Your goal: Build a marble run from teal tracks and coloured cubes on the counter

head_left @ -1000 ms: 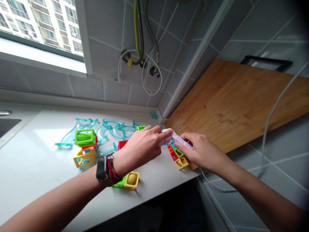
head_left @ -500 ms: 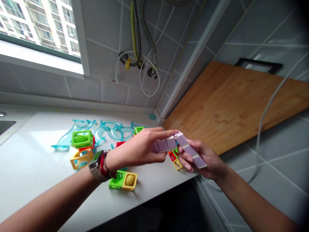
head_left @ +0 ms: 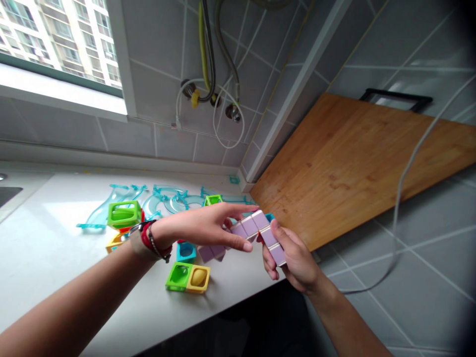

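Note:
A purple, light-edged snake puzzle (head_left: 248,226) of jointed segments hangs in the air above the counter, bent at an angle near its middle. My right hand (head_left: 297,258) is closed on the lower right end, thumb on top and fingers beneath. My left hand (head_left: 203,225) lies over the other stretch, its thumb along the near side and its fingers along the far side. The left end of the puzzle shows below that hand, partly hidden by it. Under my hands, a green block (head_left: 179,276) and a yellow block (head_left: 199,278) stand joined, near a blue block (head_left: 186,252).
Clear teal track pieces (head_left: 169,198) lie at the back of the white counter (head_left: 48,277). A green block (head_left: 124,213) tops a stack on the left. A wooden board (head_left: 357,173) leans on the right wall, with a white cable (head_left: 403,183) hanging before it.
The puzzle's bend has moved left and down, and its left end now shows below my left hand. My right hand shifted left. The left thumb and fingers are spread wider.

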`<state>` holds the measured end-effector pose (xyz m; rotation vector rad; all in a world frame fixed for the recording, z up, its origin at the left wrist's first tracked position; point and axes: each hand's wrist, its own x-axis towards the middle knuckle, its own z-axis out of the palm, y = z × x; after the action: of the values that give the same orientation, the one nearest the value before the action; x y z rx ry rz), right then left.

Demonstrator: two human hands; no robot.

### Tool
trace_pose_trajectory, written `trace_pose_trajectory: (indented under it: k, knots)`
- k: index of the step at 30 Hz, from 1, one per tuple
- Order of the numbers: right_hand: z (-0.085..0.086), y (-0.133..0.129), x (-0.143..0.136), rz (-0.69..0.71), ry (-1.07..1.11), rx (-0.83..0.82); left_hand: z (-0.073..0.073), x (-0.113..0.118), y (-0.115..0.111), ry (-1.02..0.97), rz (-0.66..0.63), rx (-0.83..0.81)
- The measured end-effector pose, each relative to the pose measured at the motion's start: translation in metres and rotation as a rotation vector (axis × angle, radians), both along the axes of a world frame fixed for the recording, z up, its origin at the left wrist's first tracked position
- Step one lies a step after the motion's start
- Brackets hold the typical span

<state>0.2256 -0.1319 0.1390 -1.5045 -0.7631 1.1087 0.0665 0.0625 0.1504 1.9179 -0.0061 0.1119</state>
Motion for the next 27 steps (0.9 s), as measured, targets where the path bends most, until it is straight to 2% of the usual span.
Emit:
trace_pose_trajectory:
  k: [3, 7, 11, 13, 17, 21, 25, 27]
  knots:
    - [0.005, -0.003, 0.007, 0.103, -0.085, 0.010, 0.003, -0.002, 0.006, 0.094, -0.044, -0.219]
    - [0.009, -0.009, 0.018, 0.184, -0.245, 0.153, 0.008, -0.004, 0.007, 0.096, -0.064, -0.385]
    - [0.001, -0.015, 0.025, 0.152, -0.147, 0.222, 0.008, -0.006, 0.006, 0.037, -0.215, -0.489]
    - [-0.004, -0.016, 0.025, 0.120, -0.082, 0.228, 0.008, -0.006, 0.004, 0.013, -0.247, -0.505]
    - [-0.006, -0.012, 0.020, 0.020, -0.034, 0.196, 0.009, -0.004, -0.004, -0.022, -0.105, -0.379]
    - [0.003, -0.010, 0.014, -0.008, -0.164, 0.171, 0.009, 0.002, -0.016, -0.113, 0.055, -0.181]
    - [0.016, -0.017, 0.012, -0.003, -0.310, 0.181, 0.004, 0.006, -0.021, -0.225, 0.062, -0.136]
    - [0.023, -0.023, 0.011, -0.037, -0.275, 0.220, 0.001, 0.007, -0.021, -0.346, 0.074, -0.087]
